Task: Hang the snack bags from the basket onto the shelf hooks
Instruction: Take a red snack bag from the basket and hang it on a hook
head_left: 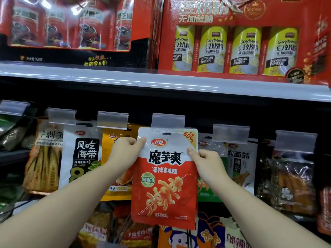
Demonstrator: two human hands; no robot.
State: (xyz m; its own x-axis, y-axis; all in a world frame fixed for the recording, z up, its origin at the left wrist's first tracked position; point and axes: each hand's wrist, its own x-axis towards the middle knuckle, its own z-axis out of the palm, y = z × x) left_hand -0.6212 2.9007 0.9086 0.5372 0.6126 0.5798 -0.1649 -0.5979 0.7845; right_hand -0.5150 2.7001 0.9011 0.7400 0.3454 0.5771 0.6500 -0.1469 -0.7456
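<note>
Both hands hold one red-and-white snack bag point(164, 178) upright at the middle of the view, its top edge tucked just under a clear plastic label holder point(168, 120) at the front of a hook. The left hand point(124, 149) pinches the bag's upper left edge at about 10 o'clock from the bag's centre, thumb on the white front and the other fingers curled behind. The right hand point(206, 159) pinches the right edge at about 2 o'clock, thumb pressed on the front, fingers folded round the side. The bag's hang slot sits just below the holder; whether the hook passes through it cannot be told. At 9 o'clock of the held bag, a white seaweed bag point(81, 158) and an orange bag point(116, 169) hang close, the orange one partly hidden behind the left hand and the bag's left edge. At 3 o'clock a green bag point(211, 187) and a white bag with black lettering point(240, 163) hang just beside the right hand, so there is little free room on either side. At 12 o'clock runs the white edge of the shelf point(161, 81), carrying a red soybean powder gift box point(241, 38) and another red gift box point(71, 24). At 6 o'clock more packets point(200, 235) crowd under the bag's bottom edge.
</note>
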